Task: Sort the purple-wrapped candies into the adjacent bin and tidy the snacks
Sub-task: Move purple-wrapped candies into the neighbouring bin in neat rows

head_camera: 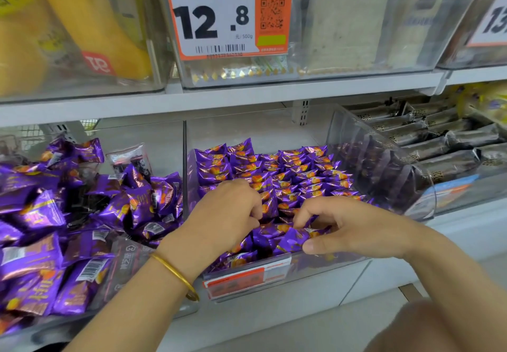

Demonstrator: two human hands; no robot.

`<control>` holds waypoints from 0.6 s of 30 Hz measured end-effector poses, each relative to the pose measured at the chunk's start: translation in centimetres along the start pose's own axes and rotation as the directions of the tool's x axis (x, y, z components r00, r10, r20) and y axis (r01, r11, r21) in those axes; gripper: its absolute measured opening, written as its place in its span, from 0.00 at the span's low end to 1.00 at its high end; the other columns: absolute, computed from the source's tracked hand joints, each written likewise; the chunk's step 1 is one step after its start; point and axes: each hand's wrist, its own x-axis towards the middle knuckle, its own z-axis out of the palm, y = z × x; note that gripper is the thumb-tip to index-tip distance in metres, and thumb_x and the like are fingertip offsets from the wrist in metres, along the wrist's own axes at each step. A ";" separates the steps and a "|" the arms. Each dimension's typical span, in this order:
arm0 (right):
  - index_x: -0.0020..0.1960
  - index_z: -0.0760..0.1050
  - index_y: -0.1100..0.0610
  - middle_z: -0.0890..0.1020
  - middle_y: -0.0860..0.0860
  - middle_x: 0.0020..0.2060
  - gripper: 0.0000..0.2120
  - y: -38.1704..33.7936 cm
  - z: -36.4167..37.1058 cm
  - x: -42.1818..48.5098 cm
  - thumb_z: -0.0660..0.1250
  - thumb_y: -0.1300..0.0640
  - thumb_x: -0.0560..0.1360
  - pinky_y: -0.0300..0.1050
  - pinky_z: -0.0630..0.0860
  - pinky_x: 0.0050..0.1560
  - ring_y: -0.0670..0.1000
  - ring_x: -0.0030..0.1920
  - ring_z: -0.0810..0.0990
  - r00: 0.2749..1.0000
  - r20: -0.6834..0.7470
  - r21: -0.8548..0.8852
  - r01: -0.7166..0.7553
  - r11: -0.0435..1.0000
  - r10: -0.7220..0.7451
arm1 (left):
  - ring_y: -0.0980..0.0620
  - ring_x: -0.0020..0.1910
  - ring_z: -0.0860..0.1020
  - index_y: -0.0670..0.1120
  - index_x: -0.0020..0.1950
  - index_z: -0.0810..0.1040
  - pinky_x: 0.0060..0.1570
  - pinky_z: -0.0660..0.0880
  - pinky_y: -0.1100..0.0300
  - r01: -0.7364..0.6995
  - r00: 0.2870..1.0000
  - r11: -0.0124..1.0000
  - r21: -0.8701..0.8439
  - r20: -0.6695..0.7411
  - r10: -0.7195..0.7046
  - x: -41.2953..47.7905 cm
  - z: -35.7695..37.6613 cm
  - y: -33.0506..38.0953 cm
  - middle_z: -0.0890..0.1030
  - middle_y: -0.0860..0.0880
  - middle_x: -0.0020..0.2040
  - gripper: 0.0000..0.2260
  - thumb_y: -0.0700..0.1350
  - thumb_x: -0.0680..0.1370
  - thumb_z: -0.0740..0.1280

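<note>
Purple-wrapped candies: far rows neat, middle bin; my left hand, right hand pinch loose near ones; left bin heaped, unsorted.

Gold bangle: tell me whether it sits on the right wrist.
No, the thin gold metal bangle circles the wrist of the left hand; the wrist of the right hand is bare.

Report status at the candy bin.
Right grip pinching a purple candy, middle bin front. Left grip curled among the rows, hold unclear. Nothing in the way.
</note>
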 end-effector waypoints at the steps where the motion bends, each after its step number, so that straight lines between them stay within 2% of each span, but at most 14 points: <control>1: 0.48 0.76 0.55 0.80 0.58 0.44 0.08 0.0 0.0 -0.1 0.72 0.58 0.71 0.60 0.76 0.44 0.66 0.42 0.78 1.000 -0.008 -0.001 0.010 1.000 -0.010 | 0.51 0.49 0.74 0.48 0.50 0.83 0.48 0.74 0.57 0.005 1.000 0.999 0.051 0.004 -0.005 0.0 0.2 -0.1 0.70 0.51 0.46 0.06 0.43 0.75 0.68; 4: 0.47 0.76 0.56 0.79 0.56 0.44 0.07 0.1 -0.2 -0.1 0.72 0.61 0.71 0.58 0.77 0.43 0.65 0.42 0.79 1.000 -0.017 0.005 0.019 1.000 -0.019 | 0.50 0.52 0.69 0.48 0.51 0.83 0.48 0.73 0.55 0.003 0.999 0.992 0.129 0.053 -0.010 -0.1 0.2 0.0 0.68 0.50 0.46 0.07 0.47 0.75 0.69; 7: 0.45 0.77 0.58 0.80 0.59 0.44 0.06 0.3 -1.0 -0.6 0.73 0.63 0.70 0.45 0.76 0.34 0.59 0.40 0.81 0.998 -0.060 0.035 0.021 0.999 -0.019 | 0.49 0.54 0.69 0.47 0.52 0.82 0.49 0.72 0.54 0.010 0.997 0.984 0.178 0.068 -0.022 0.0 0.1 0.3 0.67 0.50 0.47 0.10 0.50 0.74 0.69; 10: 0.42 0.78 0.55 0.81 0.56 0.41 0.07 0.8 -1.7 -1.3 0.74 0.64 0.69 0.48 0.75 0.34 0.48 0.34 0.79 0.994 -0.108 0.062 0.023 0.998 -0.016 | 0.47 0.56 0.70 0.46 0.50 0.81 0.52 0.73 0.53 0.030 0.999 0.981 0.191 0.033 -0.037 0.0 0.4 0.5 0.71 0.48 0.51 0.08 0.47 0.75 0.69; 12: 0.42 0.78 0.57 0.81 0.57 0.42 0.07 1.1 -1.9 -1.6 0.73 0.66 0.68 0.51 0.75 0.34 0.47 0.34 0.79 0.991 -0.135 0.100 0.024 0.995 -0.011 | 0.48 0.54 0.72 0.45 0.47 0.81 0.52 0.74 0.53 0.041 0.999 0.992 0.120 -0.001 -0.041 0.1 0.5 0.6 0.73 0.47 0.52 0.05 0.44 0.75 0.68; 14: 0.42 0.79 0.57 0.81 0.57 0.46 0.07 1.4 -2.1 -1.9 0.74 0.65 0.67 0.54 0.77 0.40 0.52 0.42 0.82 0.986 -0.167 0.095 0.043 0.995 -0.027 | 0.50 0.49 0.75 0.44 0.43 0.80 0.49 0.75 0.55 0.061 0.997 0.998 -0.031 -0.050 -0.063 0.1 0.2 0.7 0.74 0.49 0.49 0.03 0.42 0.75 0.67; 16: 0.43 0.79 0.57 0.81 0.57 0.48 0.07 1.7 -2.4 -2.2 0.75 0.65 0.67 0.47 0.77 0.46 0.57 0.49 0.81 0.981 -0.190 0.098 0.065 0.993 -0.045 | 0.52 0.41 0.77 0.44 0.41 0.77 0.43 0.74 0.58 0.069 0.990 0.983 -0.172 -0.108 -0.089 0.1 -0.1 0.8 0.77 0.50 0.44 0.03 0.41 0.75 0.67; 18: 0.44 0.79 0.59 0.81 0.56 0.49 0.08 1.9 -2.5 -2.4 0.74 0.65 0.67 0.44 0.76 0.48 0.58 0.51 0.80 0.977 -0.209 0.122 0.067 0.990 -0.041 | 0.57 0.32 0.77 0.45 0.42 0.73 0.33 0.71 0.61 0.071 0.988 0.952 -0.296 -0.113 -0.109 -0.1 -0.4 0.9 0.77 0.50 0.39 0.04 0.41 0.76 0.65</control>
